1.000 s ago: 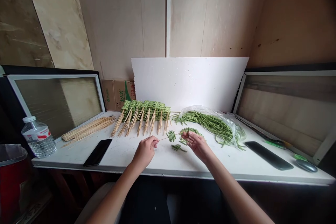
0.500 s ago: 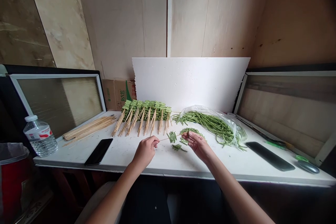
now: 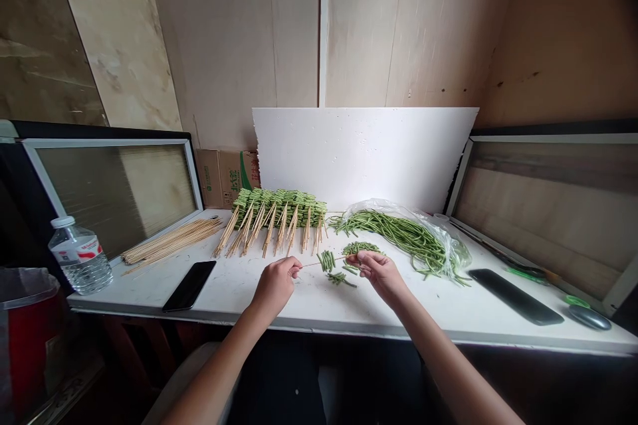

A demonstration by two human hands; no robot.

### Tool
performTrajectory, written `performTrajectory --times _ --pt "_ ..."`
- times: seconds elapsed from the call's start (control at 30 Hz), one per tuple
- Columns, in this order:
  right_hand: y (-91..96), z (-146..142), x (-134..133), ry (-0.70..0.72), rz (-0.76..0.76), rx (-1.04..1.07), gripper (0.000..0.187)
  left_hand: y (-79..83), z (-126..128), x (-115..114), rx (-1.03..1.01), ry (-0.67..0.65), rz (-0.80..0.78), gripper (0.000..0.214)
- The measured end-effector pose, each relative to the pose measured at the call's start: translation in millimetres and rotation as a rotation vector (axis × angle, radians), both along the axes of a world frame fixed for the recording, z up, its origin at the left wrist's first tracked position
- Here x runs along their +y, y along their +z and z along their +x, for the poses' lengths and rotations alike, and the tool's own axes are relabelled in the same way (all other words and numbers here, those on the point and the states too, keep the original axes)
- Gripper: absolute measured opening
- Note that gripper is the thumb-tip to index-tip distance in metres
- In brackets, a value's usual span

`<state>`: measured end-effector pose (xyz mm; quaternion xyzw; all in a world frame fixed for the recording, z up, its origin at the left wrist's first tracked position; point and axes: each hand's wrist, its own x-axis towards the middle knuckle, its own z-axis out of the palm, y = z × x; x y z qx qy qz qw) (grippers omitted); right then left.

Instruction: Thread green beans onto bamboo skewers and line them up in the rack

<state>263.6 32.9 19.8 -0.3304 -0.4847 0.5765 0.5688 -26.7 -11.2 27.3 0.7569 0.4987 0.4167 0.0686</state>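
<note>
My left hand (image 3: 276,283) pinches a thin bamboo skewer (image 3: 312,263) strung with cut green bean pieces (image 3: 326,259); my right hand (image 3: 379,271) closes its fingertips at the tip.

- only one cam here, head-worn, looking forward and down across the bench (image 3: 224,295) toward the back wall (image 3: 224,46)
- wide and close: left hand (image 3: 273,284) and right hand (image 3: 381,273) land mid-frame, forearms entering from the bottom edge
</note>
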Motion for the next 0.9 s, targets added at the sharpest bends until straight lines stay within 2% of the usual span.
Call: performTrajectory --times 0.3,0.53,0.9 --pt "0.9 -5.4 -4.2 -0.069 0.079 -0.042 0.033 1.9 1.5 -2.2 0.014 0.027 0.007 0.046" --pt "-1.7 -15.7 -10.3 -0.111 0.071 -0.032 0.033 2.7 -0.3 -3.6 0.060 0.065 0.030 0.042" --pt "3.6 -22.1 -18.1 -0.130 0.094 -0.037 0.031 0.1 1.5 -2.4 0.040 0.049 0.036 0.040"
